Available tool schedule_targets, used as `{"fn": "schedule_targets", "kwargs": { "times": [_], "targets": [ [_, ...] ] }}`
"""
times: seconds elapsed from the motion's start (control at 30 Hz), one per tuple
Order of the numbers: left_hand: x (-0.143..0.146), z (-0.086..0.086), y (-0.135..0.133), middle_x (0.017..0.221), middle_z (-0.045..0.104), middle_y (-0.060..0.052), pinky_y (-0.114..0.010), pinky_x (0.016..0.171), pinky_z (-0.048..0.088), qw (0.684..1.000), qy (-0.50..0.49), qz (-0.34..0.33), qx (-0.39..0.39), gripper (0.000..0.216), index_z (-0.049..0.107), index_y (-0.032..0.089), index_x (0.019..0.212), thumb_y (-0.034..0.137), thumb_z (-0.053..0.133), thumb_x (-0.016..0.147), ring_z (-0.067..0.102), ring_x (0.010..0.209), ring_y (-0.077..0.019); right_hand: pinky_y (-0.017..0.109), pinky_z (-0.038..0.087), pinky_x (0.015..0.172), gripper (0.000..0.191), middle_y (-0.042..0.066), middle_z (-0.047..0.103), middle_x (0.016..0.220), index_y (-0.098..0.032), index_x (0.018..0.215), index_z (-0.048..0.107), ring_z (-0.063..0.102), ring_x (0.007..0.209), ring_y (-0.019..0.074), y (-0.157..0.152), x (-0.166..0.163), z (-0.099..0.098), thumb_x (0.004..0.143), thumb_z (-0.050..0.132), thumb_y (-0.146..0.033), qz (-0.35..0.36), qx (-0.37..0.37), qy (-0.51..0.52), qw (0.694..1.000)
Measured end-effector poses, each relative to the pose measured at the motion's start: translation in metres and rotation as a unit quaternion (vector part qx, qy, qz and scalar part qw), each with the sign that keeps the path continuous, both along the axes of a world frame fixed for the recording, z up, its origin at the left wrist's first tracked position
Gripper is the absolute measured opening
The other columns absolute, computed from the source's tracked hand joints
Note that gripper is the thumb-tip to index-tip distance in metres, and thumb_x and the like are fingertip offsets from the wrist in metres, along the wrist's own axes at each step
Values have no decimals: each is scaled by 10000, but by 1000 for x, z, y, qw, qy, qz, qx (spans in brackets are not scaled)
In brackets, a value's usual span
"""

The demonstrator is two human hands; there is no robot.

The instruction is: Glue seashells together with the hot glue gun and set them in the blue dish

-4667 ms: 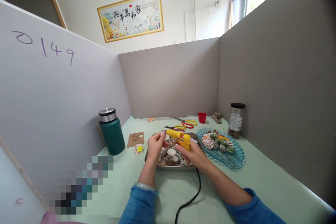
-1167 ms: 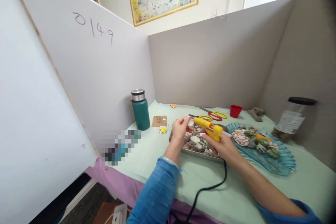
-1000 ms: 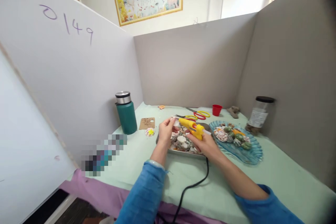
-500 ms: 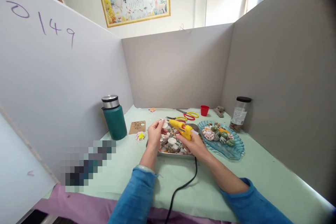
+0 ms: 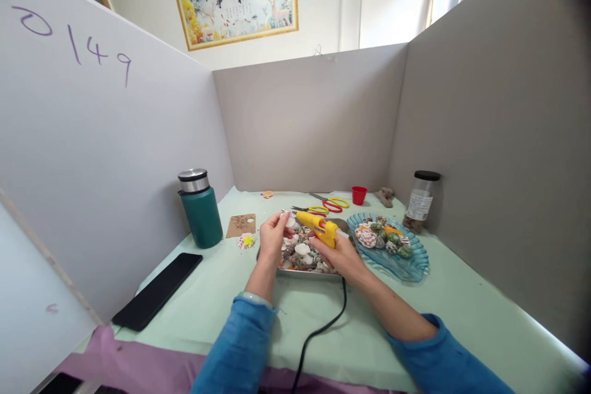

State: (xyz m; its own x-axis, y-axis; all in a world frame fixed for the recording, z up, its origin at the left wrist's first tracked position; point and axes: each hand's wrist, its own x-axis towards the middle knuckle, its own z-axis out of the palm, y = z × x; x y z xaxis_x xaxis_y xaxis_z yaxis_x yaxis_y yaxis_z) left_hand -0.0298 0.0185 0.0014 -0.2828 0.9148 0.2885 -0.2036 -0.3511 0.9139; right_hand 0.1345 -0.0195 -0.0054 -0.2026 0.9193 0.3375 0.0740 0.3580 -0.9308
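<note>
My right hand (image 5: 337,253) grips a yellow glue gun (image 5: 318,227) whose nozzle points left. My left hand (image 5: 271,236) pinches a small white shell (image 5: 289,220) right at that nozzle. Both hands hover over a metal tray (image 5: 302,271) filled with several mixed shells. The gun's black cord (image 5: 318,332) runs down toward me across the green table cover.
A blue glass dish (image 5: 410,268) of coloured shells sits right of the tray. Behind lie red and yellow scissors (image 5: 330,204), a red cup (image 5: 359,194) and a lidded jar (image 5: 420,200). A green flask (image 5: 200,209), a brown card (image 5: 242,225) and a black phone (image 5: 157,290) stand left. Partition walls enclose three sides.
The view swung left and came back to centre. Both hands kept their hold, shell against the glue gun's nozzle over the tray.
</note>
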Motion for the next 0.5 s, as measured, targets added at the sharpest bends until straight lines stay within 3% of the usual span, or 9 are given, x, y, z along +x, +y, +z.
{"fn": "schedule_targets", "kwargs": {
  "times": [0.5],
  "targets": [
    [2, -2, 0, 447, 576, 8, -193, 441, 403, 998, 54, -27, -12, 405, 677, 109, 807, 493, 698, 679, 502, 406, -95, 237, 333, 455, 366, -53, 443, 495, -143, 949, 659, 426, 476, 115, 4, -2, -5, 754, 650, -454, -11, 11, 22, 1000]
  ]
}}
